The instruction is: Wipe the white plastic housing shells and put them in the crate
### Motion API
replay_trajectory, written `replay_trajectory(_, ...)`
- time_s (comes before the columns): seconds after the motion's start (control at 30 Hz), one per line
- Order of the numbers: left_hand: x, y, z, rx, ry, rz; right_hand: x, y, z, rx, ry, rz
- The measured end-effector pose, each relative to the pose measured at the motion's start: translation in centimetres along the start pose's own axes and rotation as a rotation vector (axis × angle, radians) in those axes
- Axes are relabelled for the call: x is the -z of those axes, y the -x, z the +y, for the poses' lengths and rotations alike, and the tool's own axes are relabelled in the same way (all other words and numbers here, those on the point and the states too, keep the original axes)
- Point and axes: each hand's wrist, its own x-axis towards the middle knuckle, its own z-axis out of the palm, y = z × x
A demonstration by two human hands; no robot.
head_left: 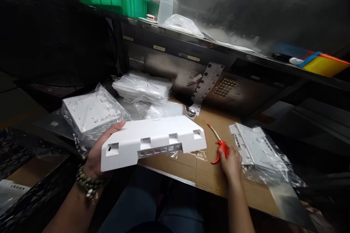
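Left forearm closest. Left hand grasps white ported housing by one end, above front of cardboard. Right hand has fingers around red air blow gun. Housing may tilt and drop, if one-sided grip becomes loose.

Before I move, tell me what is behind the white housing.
Behind the white housing, a tied white stack and clear plastic show; whatever its body covers cannot be seen.

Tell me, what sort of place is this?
Probably a workbench in a factory or workshop. The left hand holds a white plastic case, similar white parts in clear bags lie on both sides, and the right hand holds what looks like a red air gun.
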Motion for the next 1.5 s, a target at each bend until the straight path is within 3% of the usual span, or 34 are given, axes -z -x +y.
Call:
replay_trajectory(0.07,-2.6,-1.2,-0.2,0.133,0.128,0.010,0.5,1.3,-1.2,0.063,0.023,0.042)
replay_trajectory(0.13,-3.4,-2.0,-0.6,0.271,0.269,-0.027,1.6,3.0,-3.2,0.145,-0.033,0.050)
replay_trajectory(0.2,-2.7,-2.7,-0.9,0.397,0.379,-0.150,2.8,4.7,-5.9,0.233,-0.211,-0.022)
replay_trajectory(0.3,-1.1,-3.4,-1.4,0.537,0.548,-0.452,3.8,7.0,-10.0,0.369,-0.479,-0.217)
replay_trajectory(0.4,-0.3,-3.4,-1.7,0.644,0.619,-0.715,3.5,8.2,-12.6,0.432,-0.569,-0.360)
replay_trajectory(0.47,-0.2,-2.8,-1.8,0.652,0.630,-0.785,2.9,8.5,-13.3,0.414,-0.627,-0.384)
replay_trajectory(0.63,-0.3,-0.9,-1.8,0.594,0.764,-0.723,1.9,9.2,-13.7,0.393,-0.719,-0.313)
replay_trajectory(0.8,-0.8,-0.7,-2.1,0.486,0.685,-0.695,2.2,9.5,-14.1,0.401,-0.701,-0.231)
replay_trajectory(0.93,-1.3,-0.7,-2.4,0.554,0.742,-0.684,2.7,9.5,-13.9,0.418,-0.665,-0.203)
replay_trajectory(1.03,-1.8,-0.6,-2.4,0.563,0.781,-0.609,3.0,9.5,-13.7,0.420,-0.663,-0.188)
replay_trajectory(1.3,-1.6,-1.2,-1.8,0.257,0.409,-0.453,3.4,11.0,-13.7,0.338,-0.854,-0.327)
replay_trajectory(1.5,0.0,-2.4,-2.6,0.096,0.354,-0.389,3.4,11.5,-13.7,0.316,-0.848,-0.379)
